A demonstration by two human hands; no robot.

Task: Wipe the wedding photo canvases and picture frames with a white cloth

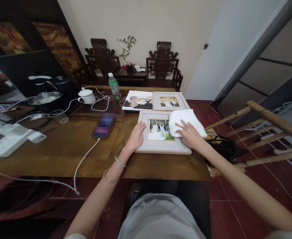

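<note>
A picture frame (141,146) with a pale mat lies flat near the table's front edge, holding a photo of two people outdoors. My left hand (136,135) rests on its left side, fingers stretched over the border. On the right part of the frame, my right hand (189,134) presses a folded white cloth (190,120), its fingers partly sunk into the fabric. The cloth covers the frame's upper right corner and hangs past its right side. Just behind lie a second framed photo (169,101) and a photo album (137,100) with a picture on its cover.
Left on the wooden table (71,162) are a charging phone (103,126), a green-labelled bottle (114,87), a lidded white cup (87,96), a clear cup (58,116) and a power strip (9,141). White cables cross the table. A wooden chair (265,116) stands right.
</note>
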